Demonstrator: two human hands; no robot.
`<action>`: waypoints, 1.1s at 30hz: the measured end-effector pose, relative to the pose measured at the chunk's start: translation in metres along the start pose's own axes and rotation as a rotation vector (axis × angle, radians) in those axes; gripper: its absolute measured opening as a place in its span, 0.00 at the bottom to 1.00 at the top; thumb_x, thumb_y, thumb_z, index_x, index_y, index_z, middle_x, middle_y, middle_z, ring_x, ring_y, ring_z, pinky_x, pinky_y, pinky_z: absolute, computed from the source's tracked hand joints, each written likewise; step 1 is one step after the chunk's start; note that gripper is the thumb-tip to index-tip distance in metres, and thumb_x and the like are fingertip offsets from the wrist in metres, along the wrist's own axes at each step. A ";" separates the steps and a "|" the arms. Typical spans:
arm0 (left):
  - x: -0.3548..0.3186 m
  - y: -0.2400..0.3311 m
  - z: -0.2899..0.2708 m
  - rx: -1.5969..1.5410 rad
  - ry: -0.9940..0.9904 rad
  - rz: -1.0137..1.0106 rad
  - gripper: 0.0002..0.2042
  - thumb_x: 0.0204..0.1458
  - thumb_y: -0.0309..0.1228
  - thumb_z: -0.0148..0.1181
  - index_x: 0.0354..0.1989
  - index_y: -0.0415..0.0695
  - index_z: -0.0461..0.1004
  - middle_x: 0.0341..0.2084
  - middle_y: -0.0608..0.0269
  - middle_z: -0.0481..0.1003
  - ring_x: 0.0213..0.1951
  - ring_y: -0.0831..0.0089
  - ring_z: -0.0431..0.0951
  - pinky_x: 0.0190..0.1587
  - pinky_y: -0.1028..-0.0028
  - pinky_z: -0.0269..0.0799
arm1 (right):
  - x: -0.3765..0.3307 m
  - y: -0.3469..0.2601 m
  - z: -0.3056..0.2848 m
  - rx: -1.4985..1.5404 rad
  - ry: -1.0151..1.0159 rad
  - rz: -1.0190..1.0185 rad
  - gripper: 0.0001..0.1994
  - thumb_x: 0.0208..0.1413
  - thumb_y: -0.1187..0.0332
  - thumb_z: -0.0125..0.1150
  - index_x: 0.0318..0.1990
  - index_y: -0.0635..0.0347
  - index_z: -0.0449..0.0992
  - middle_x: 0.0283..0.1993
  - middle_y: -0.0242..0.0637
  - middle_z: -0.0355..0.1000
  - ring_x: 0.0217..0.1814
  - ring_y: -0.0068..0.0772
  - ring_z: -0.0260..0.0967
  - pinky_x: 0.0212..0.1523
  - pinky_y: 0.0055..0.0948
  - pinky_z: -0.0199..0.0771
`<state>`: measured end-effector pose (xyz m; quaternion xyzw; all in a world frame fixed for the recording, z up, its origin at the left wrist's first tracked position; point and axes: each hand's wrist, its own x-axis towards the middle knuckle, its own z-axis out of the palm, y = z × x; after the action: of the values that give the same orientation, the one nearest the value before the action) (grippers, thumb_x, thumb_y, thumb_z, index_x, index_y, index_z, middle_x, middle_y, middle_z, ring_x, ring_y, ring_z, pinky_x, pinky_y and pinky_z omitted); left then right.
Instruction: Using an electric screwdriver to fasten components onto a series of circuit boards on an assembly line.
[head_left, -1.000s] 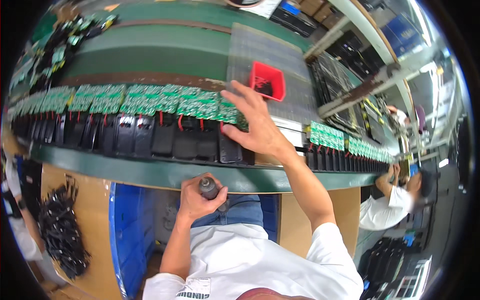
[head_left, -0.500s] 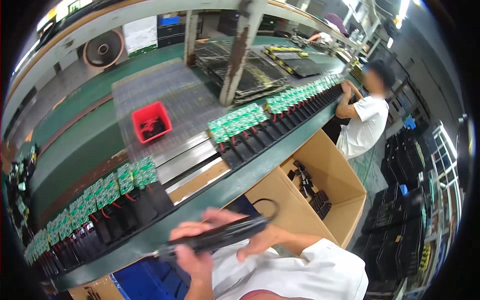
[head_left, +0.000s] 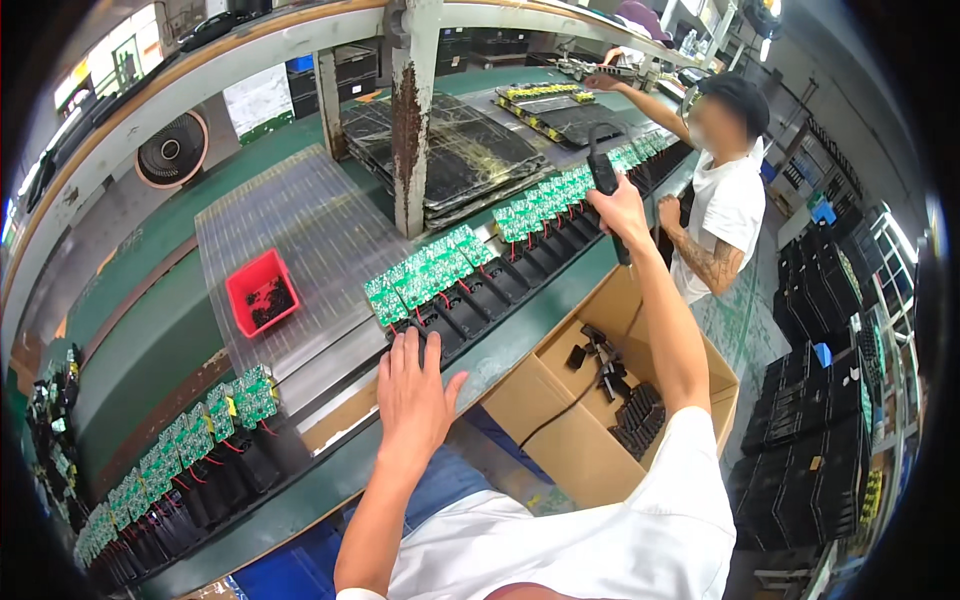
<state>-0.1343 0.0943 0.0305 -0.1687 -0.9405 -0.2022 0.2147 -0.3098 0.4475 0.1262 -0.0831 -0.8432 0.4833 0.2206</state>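
Observation:
My left hand (head_left: 412,400) lies open, fingers stretched out, its fingertips at the nearest black plastic casing of a row (head_left: 490,290) along the green bench edge. Green circuit boards (head_left: 430,270) stand behind these casings, joined to them by red wires. Out to the right, my right hand (head_left: 622,212) is closed round a black corded tool that looks like an electric screwdriver (head_left: 602,172). It is held upright above the far part of the row. Its working tip is not clear to see. A black cable (head_left: 560,412) hangs below over the carton.
An open carton (head_left: 560,440) with black parts stands by the bench's front edge. A red bin (head_left: 262,292) sits on a ribbed clear mat. Another board row (head_left: 190,450) runs at left. A rusty post (head_left: 408,130) rises mid-bench. A co-worker (head_left: 725,190) stands at right.
Both hands were together round the tool near my body. My right hand has carried it forward and right; the left has let go and reached to the casings. My view has shifted slightly.

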 end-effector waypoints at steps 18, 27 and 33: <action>-0.030 0.006 -0.011 0.130 -0.075 -0.116 0.32 0.50 0.42 0.65 0.59 0.34 0.67 0.60 0.34 0.62 0.61 0.41 0.64 0.70 0.50 0.50 | 0.055 0.084 0.001 -0.423 -0.339 0.192 0.07 0.43 0.70 0.59 0.27 0.66 0.73 0.16 0.39 0.67 0.11 0.33 0.62 0.12 0.29 0.63; -0.041 0.005 -0.066 0.324 -0.096 -0.357 0.35 0.50 0.49 0.64 0.59 0.33 0.67 0.60 0.32 0.63 0.63 0.39 0.62 0.70 0.49 0.49 | 0.007 0.019 -0.006 -0.294 -0.518 0.098 0.11 0.45 0.72 0.58 0.38 0.63 0.72 0.19 0.35 0.66 0.11 0.28 0.61 0.13 0.26 0.60; -0.059 -0.025 -0.056 0.295 0.022 -0.325 0.30 0.49 0.46 0.65 0.59 0.42 0.69 0.61 0.44 0.65 0.63 0.48 0.65 0.70 0.50 0.52 | -0.011 0.039 0.014 -0.226 -0.405 0.083 0.10 0.46 0.75 0.56 0.39 0.64 0.71 0.20 0.35 0.65 0.10 0.28 0.59 0.12 0.27 0.60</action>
<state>-0.0754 0.0337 0.0417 0.0206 -0.9723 -0.0960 0.2120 -0.3088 0.4532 0.0832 -0.0433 -0.9149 0.4011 0.0159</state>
